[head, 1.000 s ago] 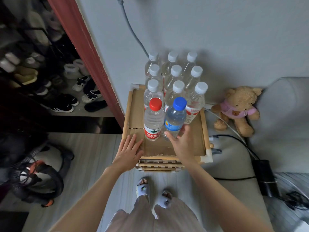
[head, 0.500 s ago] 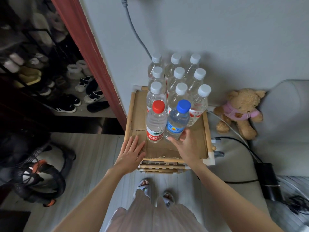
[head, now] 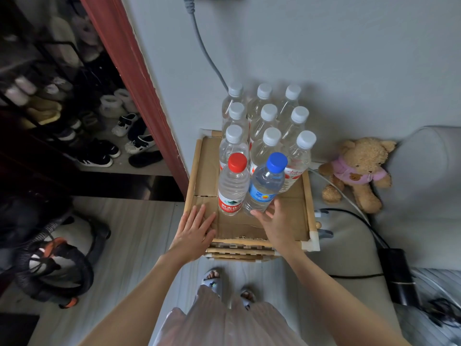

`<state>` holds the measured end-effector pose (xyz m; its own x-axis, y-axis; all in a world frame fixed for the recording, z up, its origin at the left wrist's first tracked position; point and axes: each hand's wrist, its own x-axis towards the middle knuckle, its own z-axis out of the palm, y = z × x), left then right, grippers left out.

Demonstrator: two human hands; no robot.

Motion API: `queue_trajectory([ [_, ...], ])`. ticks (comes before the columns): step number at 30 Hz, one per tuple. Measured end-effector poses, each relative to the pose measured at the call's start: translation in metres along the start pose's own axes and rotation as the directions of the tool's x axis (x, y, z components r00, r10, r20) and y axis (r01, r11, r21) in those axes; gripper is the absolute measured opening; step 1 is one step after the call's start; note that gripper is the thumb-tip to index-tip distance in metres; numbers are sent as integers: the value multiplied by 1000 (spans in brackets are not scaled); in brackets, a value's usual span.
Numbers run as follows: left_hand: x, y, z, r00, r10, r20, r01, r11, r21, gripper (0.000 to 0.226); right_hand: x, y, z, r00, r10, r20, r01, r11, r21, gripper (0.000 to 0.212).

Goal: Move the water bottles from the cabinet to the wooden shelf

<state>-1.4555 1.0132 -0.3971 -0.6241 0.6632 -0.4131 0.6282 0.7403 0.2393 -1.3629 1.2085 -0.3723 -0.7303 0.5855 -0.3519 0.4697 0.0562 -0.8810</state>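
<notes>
On the cardboard-lined wooden shelf (head: 193, 176), clear ribbed bottles (head: 270, 146) at 12 o'clock — left hand (head: 195, 229) flat on bare cardboard (head: 239, 224) at 7, right hand (head: 278, 224) spread against the blue-capped bottle (head: 265, 186)

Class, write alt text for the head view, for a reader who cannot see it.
A person's right hand touches the base of a blue-capped bottle beside a red-capped bottle on a wooden shelf, left hand flat beside them. Nine white-capped bottles stand behind; a teddy bear sits to the right.
</notes>
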Motion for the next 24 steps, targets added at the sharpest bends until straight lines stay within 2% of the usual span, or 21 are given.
queue_trajectory([
  [3,2,0,2,1000,7,-14,-7,1000,5,85,0,-2,-8,998,3,65,-1,1000,-24,56],
  [10,1,0,2,1000,4,-17,-4,1000,5,85,6,0,-16,986,-7,168,15,999,-43,50],
  [24,-1,2,-2,1000,-2,9,2,1000,-8,84,12,1,-14,989,-81,122,94,990,-102,50],
])
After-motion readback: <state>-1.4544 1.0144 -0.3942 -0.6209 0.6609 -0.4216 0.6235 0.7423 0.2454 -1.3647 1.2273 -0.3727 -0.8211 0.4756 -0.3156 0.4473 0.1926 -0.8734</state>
